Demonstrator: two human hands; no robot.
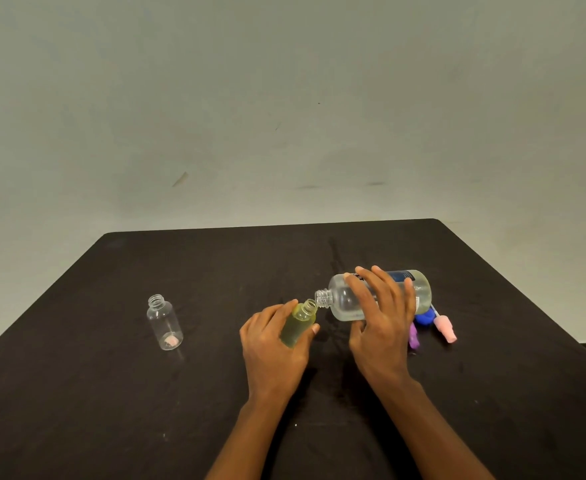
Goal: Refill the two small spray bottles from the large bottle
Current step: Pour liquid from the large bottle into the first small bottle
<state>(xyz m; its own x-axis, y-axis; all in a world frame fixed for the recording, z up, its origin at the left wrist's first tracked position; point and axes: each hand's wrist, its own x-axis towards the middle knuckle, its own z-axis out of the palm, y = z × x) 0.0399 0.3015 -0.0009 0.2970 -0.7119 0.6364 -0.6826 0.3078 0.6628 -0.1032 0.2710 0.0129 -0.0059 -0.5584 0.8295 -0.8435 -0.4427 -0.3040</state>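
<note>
My right hand (381,317) grips the large clear bottle (345,299), which is tipped on its side with its open threaded neck pointing left. My left hand (270,344) holds a small bottle (300,323) with yellowish liquid, tilted so that its open mouth meets the large bottle's neck. A second small clear bottle (164,322) stands uncapped and upright on the table at the left, well apart from both hands.
The dark table (215,271) carries a blue cap (424,318), a pink spray head (445,329) and a purple spray head (414,337) just right of my right hand. A plain grey wall rises behind the table's far edge.
</note>
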